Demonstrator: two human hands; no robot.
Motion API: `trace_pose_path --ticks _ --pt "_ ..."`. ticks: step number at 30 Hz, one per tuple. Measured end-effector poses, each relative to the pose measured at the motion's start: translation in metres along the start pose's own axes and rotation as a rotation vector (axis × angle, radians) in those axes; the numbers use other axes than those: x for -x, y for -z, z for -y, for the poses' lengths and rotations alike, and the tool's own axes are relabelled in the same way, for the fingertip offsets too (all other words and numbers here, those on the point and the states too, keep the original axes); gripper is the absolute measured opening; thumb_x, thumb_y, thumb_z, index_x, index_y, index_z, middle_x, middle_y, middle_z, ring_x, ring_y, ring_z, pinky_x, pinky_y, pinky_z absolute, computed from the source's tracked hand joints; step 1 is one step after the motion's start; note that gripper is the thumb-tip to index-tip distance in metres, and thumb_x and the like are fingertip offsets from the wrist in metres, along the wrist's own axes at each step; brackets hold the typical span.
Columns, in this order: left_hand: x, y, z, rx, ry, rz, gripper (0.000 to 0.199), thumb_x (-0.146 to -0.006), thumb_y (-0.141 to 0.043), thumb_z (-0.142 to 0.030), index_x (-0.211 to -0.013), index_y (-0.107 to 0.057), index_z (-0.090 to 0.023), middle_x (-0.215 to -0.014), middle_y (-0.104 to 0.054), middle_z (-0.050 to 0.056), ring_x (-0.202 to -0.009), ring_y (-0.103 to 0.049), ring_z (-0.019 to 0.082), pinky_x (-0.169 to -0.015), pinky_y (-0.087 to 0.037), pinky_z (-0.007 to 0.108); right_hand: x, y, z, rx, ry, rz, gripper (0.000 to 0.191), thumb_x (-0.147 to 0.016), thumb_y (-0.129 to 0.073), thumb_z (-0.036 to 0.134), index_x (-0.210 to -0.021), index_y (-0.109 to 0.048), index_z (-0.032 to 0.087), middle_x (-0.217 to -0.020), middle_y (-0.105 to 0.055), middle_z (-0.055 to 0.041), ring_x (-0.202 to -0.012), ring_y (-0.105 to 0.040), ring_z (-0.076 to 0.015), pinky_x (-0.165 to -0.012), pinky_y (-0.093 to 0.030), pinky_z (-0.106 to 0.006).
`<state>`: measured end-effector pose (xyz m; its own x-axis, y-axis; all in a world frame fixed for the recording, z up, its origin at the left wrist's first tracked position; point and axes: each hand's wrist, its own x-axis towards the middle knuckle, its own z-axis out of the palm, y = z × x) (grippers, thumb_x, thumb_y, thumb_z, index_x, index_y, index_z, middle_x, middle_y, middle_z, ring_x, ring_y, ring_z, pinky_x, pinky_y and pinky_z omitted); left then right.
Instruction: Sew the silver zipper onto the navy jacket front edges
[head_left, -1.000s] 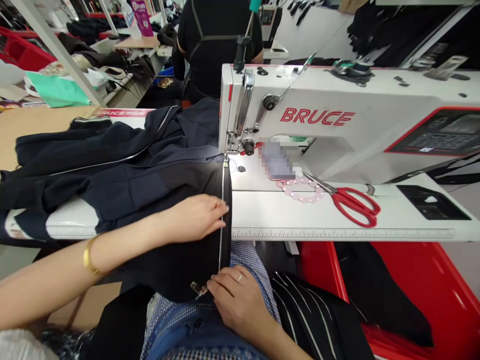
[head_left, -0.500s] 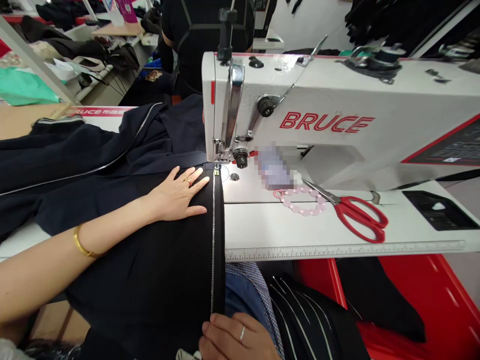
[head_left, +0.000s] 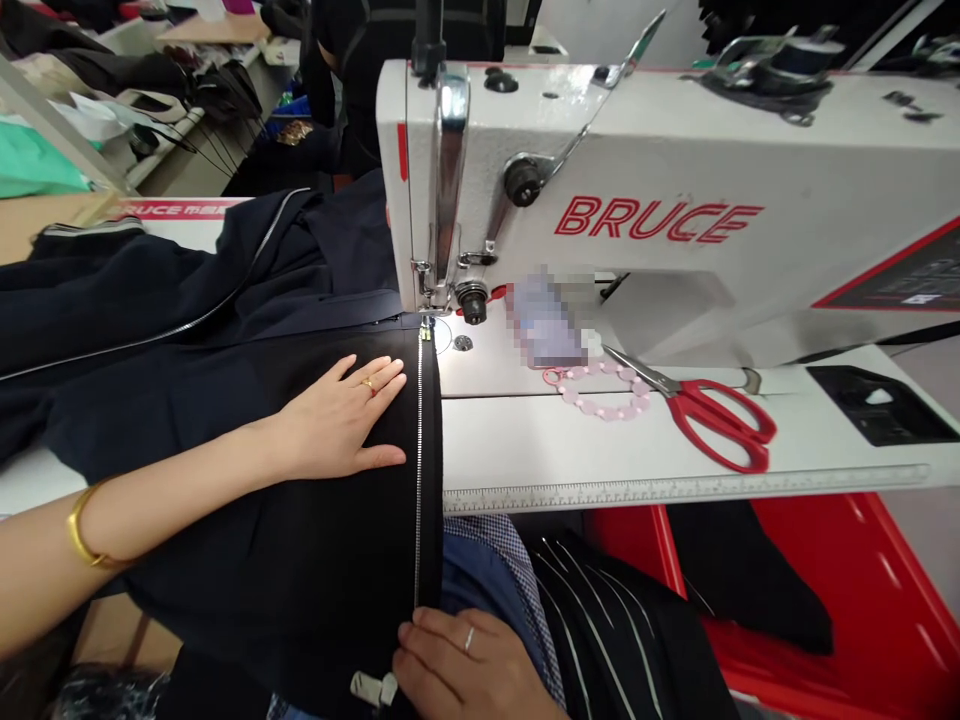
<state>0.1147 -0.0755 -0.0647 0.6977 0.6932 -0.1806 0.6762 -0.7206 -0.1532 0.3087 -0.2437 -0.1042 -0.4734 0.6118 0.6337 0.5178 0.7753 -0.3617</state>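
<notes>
My left hand (head_left: 341, 415) lies flat on a dark garment (head_left: 300, 560), fingers spread, just left of a metal zipper (head_left: 418, 450). The zipper runs straight from under the presser foot (head_left: 426, 328) of a white sewing machine (head_left: 637, 170) down to my right hand (head_left: 472, 660). There, my right fingers close on the garment's zipper edge, with part of the grip hidden under them. Beside these fingers shows a pale, shiny piece (head_left: 367, 688) whose kind I cannot make out. More of the garment, with another zipper stretch (head_left: 225, 320), spreads across the left of the table.
Red-handled scissors (head_left: 720, 420), a pink bead loop (head_left: 604, 390) and a blurred-out flat object (head_left: 547, 320) lie right of the needle. A ruler strip (head_left: 675, 485) follows the table's front edge. Below is a red bin (head_left: 862, 560) with dark cloth. A person (head_left: 349, 90) sits behind the machine.
My left hand has slid slightly toward me, away from the presser foot. My right hand keeps its hold on the zipper edge. The view has shifted a little.
</notes>
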Motion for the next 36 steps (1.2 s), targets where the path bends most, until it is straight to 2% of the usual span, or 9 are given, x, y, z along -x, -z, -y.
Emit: trace_pose_path --ticks 6,11,19,21,25,27,30,33,36 --pt "0.005 -0.005 -0.002 0.020 0.059 0.011 0.092 -0.077 -0.028 -0.072 -0.137 -0.024 -0.003 -0.146 -0.019 0.017 -0.135 -0.017 0.029 -0.107 -0.015 0.045 -0.003 0.006 0.001 -0.013 0.031 0.019 0.023 -0.087 -0.048 0.011 -0.071 -0.064 0.017 -0.076 -0.070 0.0047 -0.073 -0.064 -0.0081 -0.052 -0.043 -0.020" --pt "0.004 -0.005 0.000 0.032 0.055 0.023 0.092 -0.077 -0.026 -0.072 -0.137 -0.025 -0.002 -0.146 -0.019 0.017 -0.134 -0.017 0.029 -0.107 -0.015 0.046 -0.007 0.013 0.002 -0.069 0.053 -0.032 0.016 -0.084 -0.054 0.014 -0.074 -0.065 0.019 -0.076 -0.070 0.0078 -0.076 -0.063 -0.0060 -0.052 -0.043 -0.018" --pt "0.005 -0.005 -0.002 0.042 0.059 0.016 0.087 -0.079 -0.027 -0.069 -0.137 -0.024 -0.003 -0.146 -0.019 0.017 -0.135 -0.015 0.028 -0.108 -0.013 0.047 -0.003 0.011 0.001 -0.027 0.002 0.037 0.021 -0.086 -0.049 0.011 -0.072 -0.064 0.017 -0.076 -0.071 0.0054 -0.074 -0.064 -0.0074 -0.057 -0.047 -0.018" --pt "0.005 -0.005 -0.001 0.049 0.055 0.005 0.084 -0.081 -0.028 -0.067 -0.138 -0.024 -0.006 -0.146 -0.020 0.017 -0.135 -0.016 0.028 -0.107 -0.013 0.047 -0.002 0.009 0.001 -0.034 -0.010 0.050 0.022 -0.087 -0.047 0.012 -0.074 -0.064 0.017 -0.077 -0.071 0.0055 -0.074 -0.064 -0.0076 -0.056 -0.047 -0.018" --pt "0.005 -0.004 0.000 0.055 0.019 -0.031 0.073 -0.081 -0.031 -0.065 -0.138 -0.027 -0.019 -0.145 -0.024 0.017 -0.134 -0.018 0.032 -0.104 -0.017 0.053 0.000 0.006 0.000 -0.038 -0.022 0.056 0.026 -0.089 -0.042 0.013 -0.075 -0.064 0.017 -0.076 -0.070 0.0049 -0.072 -0.065 -0.0081 -0.055 -0.047 -0.019" --pt "0.003 -0.003 0.001 0.050 -0.025 -0.066 0.071 -0.081 -0.034 -0.064 -0.136 -0.033 -0.018 -0.144 -0.026 0.017 -0.134 -0.017 0.033 -0.104 -0.016 0.054 0.000 0.005 0.000 -0.033 -0.018 0.053 0.025 -0.089 -0.043 0.012 -0.075 -0.063 0.017 -0.075 -0.070 0.0048 -0.071 -0.064 -0.0082 -0.054 -0.046 -0.019" --pt "-0.003 -0.003 0.002 0.072 -0.112 -0.116 0.064 -0.085 -0.033 -0.058 -0.127 -0.045 -0.011 -0.138 -0.036 0.016 -0.129 -0.029 0.029 -0.107 -0.018 0.047 -0.001 0.004 -0.001 -0.034 -0.014 0.057 0.025 -0.088 -0.043 0.012 -0.074 -0.063 0.017 -0.074 -0.070 0.0046 -0.071 -0.064 -0.0080 -0.052 -0.045 -0.019" --pt "-0.011 -0.004 0.003 0.134 -0.127 -0.190 0.054 -0.087 -0.036 -0.050 -0.118 -0.052 -0.009 -0.126 -0.051 0.015 -0.116 -0.046 0.023 -0.106 -0.026 0.041 -0.002 0.003 -0.003 -0.040 -0.024 0.064 0.025 -0.088 -0.043 0.011 -0.073 -0.063 0.017 -0.073 -0.070 0.0047 -0.071 -0.064 -0.0075 -0.051 -0.043 -0.019" --pt "-0.015 -0.006 0.004 0.166 -0.144 -0.245 0.050 -0.087 -0.041 -0.046 -0.121 -0.051 -0.011 -0.121 -0.053 0.014 -0.111 -0.048 0.024 -0.102 -0.031 0.042 -0.001 0.002 -0.006 -0.054 -0.029 0.082 0.023 -0.087 -0.045 0.012 -0.073 -0.062 0.017 -0.074 -0.070 0.0052 -0.072 -0.063 -0.0071 -0.051 -0.043 -0.019"
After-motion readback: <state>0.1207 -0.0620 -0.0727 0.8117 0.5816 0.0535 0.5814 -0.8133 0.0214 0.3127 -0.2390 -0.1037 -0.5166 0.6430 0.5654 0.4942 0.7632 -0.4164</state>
